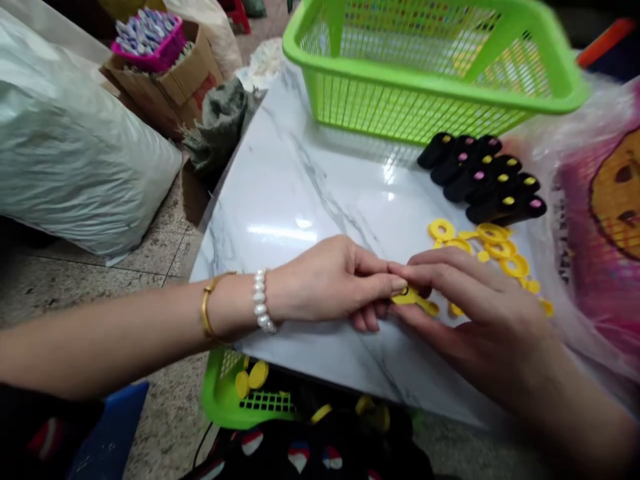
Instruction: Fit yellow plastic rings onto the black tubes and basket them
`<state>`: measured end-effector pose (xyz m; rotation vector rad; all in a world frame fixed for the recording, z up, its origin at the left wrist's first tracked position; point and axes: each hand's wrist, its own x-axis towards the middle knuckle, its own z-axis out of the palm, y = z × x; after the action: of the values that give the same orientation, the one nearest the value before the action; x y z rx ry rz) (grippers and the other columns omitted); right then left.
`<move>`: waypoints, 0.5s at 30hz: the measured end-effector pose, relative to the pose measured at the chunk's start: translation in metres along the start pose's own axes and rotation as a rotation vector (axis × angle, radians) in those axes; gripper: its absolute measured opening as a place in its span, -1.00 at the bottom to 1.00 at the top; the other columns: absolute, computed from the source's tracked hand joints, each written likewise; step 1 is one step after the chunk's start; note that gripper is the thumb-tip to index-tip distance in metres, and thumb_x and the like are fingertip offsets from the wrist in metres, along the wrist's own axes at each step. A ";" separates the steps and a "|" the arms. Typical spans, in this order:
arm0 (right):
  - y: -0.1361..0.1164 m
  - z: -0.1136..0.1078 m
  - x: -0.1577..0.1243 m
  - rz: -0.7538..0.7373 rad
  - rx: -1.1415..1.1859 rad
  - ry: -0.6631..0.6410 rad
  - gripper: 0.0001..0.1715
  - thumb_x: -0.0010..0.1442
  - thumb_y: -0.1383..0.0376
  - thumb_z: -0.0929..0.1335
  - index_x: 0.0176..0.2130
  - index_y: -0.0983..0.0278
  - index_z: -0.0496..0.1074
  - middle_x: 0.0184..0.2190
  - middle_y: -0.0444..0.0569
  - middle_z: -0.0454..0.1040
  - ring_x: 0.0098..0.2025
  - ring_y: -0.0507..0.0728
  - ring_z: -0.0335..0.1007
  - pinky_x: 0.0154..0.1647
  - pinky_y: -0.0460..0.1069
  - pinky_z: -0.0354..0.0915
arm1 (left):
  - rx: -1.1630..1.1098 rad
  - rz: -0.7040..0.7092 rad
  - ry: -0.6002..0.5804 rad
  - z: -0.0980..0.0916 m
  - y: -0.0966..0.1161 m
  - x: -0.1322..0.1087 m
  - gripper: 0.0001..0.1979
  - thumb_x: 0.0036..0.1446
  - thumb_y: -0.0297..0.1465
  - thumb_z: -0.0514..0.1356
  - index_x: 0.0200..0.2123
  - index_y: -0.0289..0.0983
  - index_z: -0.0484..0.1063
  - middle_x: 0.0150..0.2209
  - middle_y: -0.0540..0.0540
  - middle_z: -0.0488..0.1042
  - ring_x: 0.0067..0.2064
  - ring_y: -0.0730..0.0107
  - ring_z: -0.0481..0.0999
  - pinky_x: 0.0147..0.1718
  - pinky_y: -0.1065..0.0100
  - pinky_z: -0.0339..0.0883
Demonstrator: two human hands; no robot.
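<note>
A small yellow plastic piece (406,295) with a round ring-like end and a short tail is held above the marble-patterned table. My left hand (333,283) pinches it between thumb and fingers from the left. From the right, my right hand (473,300) closes its thumb and fingertips around the same piece, partly hiding it. Beneath and behind my right hand lie several loose yellow plastic rings (501,249) and small yellow bits. Black cylindrical pieces (483,177) with yellow or pink tips stand in a cluster behind the rings.
A green plastic basket (435,87) stands at the table's back. Pink printed plastic bags (600,220) line the right side. A lower green basket (235,400) with yellow discs sits by my lap. To the left are a large white sack (75,147) and a cardboard box (175,90).
</note>
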<state>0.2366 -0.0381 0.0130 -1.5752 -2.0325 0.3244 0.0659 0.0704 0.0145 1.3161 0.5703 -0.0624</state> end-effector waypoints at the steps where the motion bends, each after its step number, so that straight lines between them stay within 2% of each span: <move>1: 0.002 0.001 -0.001 0.000 0.023 -0.010 -0.83 0.24 0.30 0.37 -0.12 0.27 0.44 -0.20 0.04 0.47 -0.19 0.10 0.45 -0.25 -0.05 0.38 | 0.010 0.024 0.006 0.001 -0.002 -0.001 -0.75 0.28 -0.34 0.11 -0.20 -0.37 0.53 -0.55 0.00 0.46 -0.54 0.55 0.45 -0.51 0.54 0.35; 4: 0.008 0.004 -0.002 0.002 0.073 -0.023 -0.72 0.20 0.31 0.40 -0.05 0.25 0.44 -0.24 0.00 0.46 -0.25 0.08 0.42 -0.31 -0.06 0.37 | 0.065 0.108 0.011 0.000 -0.009 -0.005 -0.71 0.28 -0.35 0.09 -0.04 -0.34 0.48 -0.52 0.02 0.43 -0.54 0.56 0.42 -0.53 0.52 0.36; 7: 0.012 -0.001 -0.003 0.008 0.098 -0.054 -0.67 0.20 0.30 0.40 0.00 0.19 0.44 -0.19 -0.02 0.45 -0.20 0.09 0.42 -0.26 -0.04 0.37 | 0.177 0.152 -0.017 -0.001 -0.013 -0.006 -0.67 0.23 -0.42 0.09 0.04 -0.32 0.43 -0.52 0.06 0.40 -0.57 0.57 0.37 -0.56 0.53 0.30; 9: 0.011 -0.007 -0.004 0.007 0.113 -0.103 -0.64 0.22 0.30 0.38 0.03 0.14 0.43 -0.14 -0.02 0.44 -0.13 0.10 0.43 -0.20 -0.04 0.37 | 0.329 0.229 0.054 0.000 -0.015 -0.004 -0.72 0.16 -0.43 0.15 -0.06 -0.33 0.47 -0.52 0.06 0.39 -0.55 0.56 0.36 -0.55 0.52 0.25; 12: 0.009 -0.014 -0.004 0.010 0.135 -0.180 -0.64 0.24 0.32 0.35 0.04 0.09 0.44 -0.10 -0.02 0.45 -0.08 0.12 0.44 -0.16 -0.03 0.39 | 0.564 0.376 0.228 0.003 -0.019 0.000 -0.80 0.03 -0.41 0.27 -0.24 -0.35 0.51 -0.44 0.00 0.44 -0.43 0.49 0.38 -0.44 0.47 0.25; 15: 0.011 -0.015 -0.008 0.089 0.190 -0.218 -0.58 0.23 0.27 0.37 0.09 0.07 0.40 -0.06 -0.02 0.48 -0.08 0.15 0.47 -0.16 0.00 0.42 | 0.664 0.449 0.316 0.007 -0.023 0.005 -0.76 -0.01 -0.36 0.31 -0.26 -0.36 0.50 -0.37 -0.05 0.48 -0.37 0.42 0.39 -0.36 0.41 0.27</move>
<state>0.2552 -0.0440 0.0177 -1.5708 -2.0244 0.7294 0.0643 0.0587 -0.0068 2.0992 0.5242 0.3605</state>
